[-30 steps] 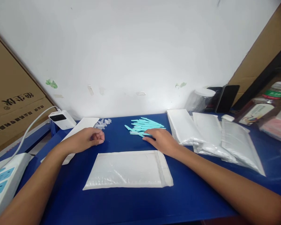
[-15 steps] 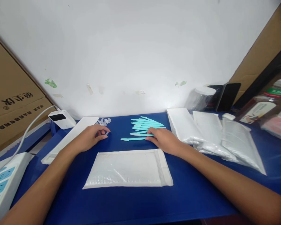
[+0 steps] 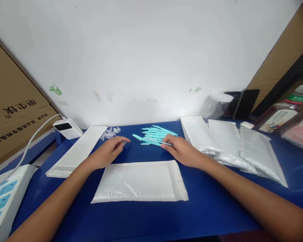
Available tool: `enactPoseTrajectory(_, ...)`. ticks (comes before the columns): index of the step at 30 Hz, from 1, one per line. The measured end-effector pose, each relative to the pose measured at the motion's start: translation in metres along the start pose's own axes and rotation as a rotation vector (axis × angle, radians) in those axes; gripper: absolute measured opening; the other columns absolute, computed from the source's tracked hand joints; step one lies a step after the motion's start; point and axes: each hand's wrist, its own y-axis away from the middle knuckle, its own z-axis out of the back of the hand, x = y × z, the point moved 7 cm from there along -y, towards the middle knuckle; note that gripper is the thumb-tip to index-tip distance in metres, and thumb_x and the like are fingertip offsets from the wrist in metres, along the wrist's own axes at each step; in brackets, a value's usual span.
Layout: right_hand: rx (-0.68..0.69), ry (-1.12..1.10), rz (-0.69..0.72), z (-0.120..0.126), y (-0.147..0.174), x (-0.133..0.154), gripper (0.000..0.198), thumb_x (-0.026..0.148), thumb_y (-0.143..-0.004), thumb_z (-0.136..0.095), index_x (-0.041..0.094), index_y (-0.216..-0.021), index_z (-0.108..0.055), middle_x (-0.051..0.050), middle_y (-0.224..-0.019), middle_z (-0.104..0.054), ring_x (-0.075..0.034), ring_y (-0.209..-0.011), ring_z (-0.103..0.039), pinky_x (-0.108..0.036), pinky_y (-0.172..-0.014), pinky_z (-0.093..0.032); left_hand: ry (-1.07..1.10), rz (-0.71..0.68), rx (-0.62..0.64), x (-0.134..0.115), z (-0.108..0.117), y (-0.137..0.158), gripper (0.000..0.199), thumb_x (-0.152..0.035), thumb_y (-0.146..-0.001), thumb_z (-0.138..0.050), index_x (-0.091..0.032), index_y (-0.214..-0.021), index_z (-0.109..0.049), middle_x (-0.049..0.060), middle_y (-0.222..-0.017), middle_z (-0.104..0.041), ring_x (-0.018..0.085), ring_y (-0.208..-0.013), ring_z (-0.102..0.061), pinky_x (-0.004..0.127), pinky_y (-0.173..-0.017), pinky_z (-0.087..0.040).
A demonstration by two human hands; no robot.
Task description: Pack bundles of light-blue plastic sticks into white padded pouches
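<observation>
My right hand (image 3: 180, 149) pinches the handle end of a teal eyebrow razor (image 3: 143, 138), whose blade end is raised and points left. Behind it lies a pile of similar teal razors (image 3: 156, 131) on the blue table. My left hand (image 3: 112, 150) is closed, with a small translucent plastic piece, apparently a blade cap (image 3: 124, 143), between its fingertips. Several such clear caps (image 3: 110, 131) lie in a loose heap beyond that hand. A pale padded mailer (image 3: 141, 181) lies flat in front of both hands.
Another white mailer (image 3: 75, 153) lies at the left, near a white device with a dark screen (image 3: 67, 128) and a power strip (image 3: 7, 198). Several filled mailers (image 3: 224, 144) overlap on the right. Behind them stand a lidded jar (image 3: 217, 106), a phone (image 3: 246, 104) and a bottle (image 3: 282, 114).
My right hand has lifted the razor off the table, its blade end now higher. My left hand has moved right towards it with the small clear piece.
</observation>
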Motion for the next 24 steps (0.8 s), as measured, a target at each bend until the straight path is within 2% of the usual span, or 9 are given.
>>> enactPoseTrajectory(2,-0.018,-0.061,-0.011,0.002,0.003,0.002,0.025,0.043,-0.112,-0.045,0.024,-0.098,-0.054,0.002,-0.076,-0.059,-0.018,-0.069,-0.055,-0.029,-0.064,-0.040,0.202,0.038,-0.076,-0.002,0.004,-0.001,0.039,-0.053,-0.098,-0.063,-0.021,-0.120,-0.071,0.008,-0.104,-0.075,0.023,-0.088,-0.070,0.035,-0.078,-0.056)
enactPoseTrajectory(5,-0.008,-0.155,-0.027,0.002,0.008,0.006,0.027,0.046,-0.110,-0.046,0.025,-0.096,-0.054,0.002,-0.075,-0.055,-0.018,-0.068,-0.051,-0.029,-0.061,-0.037,0.500,0.087,-0.219,-0.003,0.010,-0.001,0.039,-0.050,-0.085,-0.083,-0.019,-0.106,-0.073,0.009,-0.099,-0.079,0.022,-0.087,-0.073,0.034,-0.080,-0.059)
enactPoseTrajectory(8,0.039,-0.180,-0.043,0.000,0.012,0.009,0.028,0.047,-0.110,-0.046,0.025,-0.096,-0.054,0.003,-0.074,-0.052,-0.017,-0.066,-0.049,-0.030,-0.061,-0.035,0.660,0.138,-0.310,-0.002,0.011,0.001,0.044,-0.046,-0.077,-0.092,-0.018,-0.108,-0.079,0.010,-0.096,-0.083,0.023,-0.087,-0.076,0.034,-0.082,-0.060)
enactPoseTrajectory(16,0.042,-0.199,-0.058,0.003,0.012,0.007,0.027,0.045,-0.110,-0.046,0.024,-0.095,-0.054,0.003,-0.075,-0.052,-0.018,-0.067,-0.049,-0.030,-0.060,-0.034,0.697,0.176,-0.394,-0.002,0.009,0.001,0.041,-0.048,-0.073,-0.094,-0.016,-0.096,-0.083,0.010,-0.088,-0.083,0.022,-0.080,-0.075,0.035,-0.077,-0.062)
enactPoseTrajectory(24,0.054,-0.294,-0.096,0.005,0.013,0.003,0.035,0.054,-0.108,-0.049,0.024,-0.090,-0.054,0.003,-0.076,-0.048,-0.016,-0.066,-0.044,-0.030,-0.059,-0.034,0.651,0.091,-0.415,-0.009,0.012,0.002,0.037,-0.046,-0.071,-0.096,-0.017,-0.089,-0.080,0.008,-0.085,-0.082,0.022,-0.076,-0.076,0.037,-0.078,-0.064)
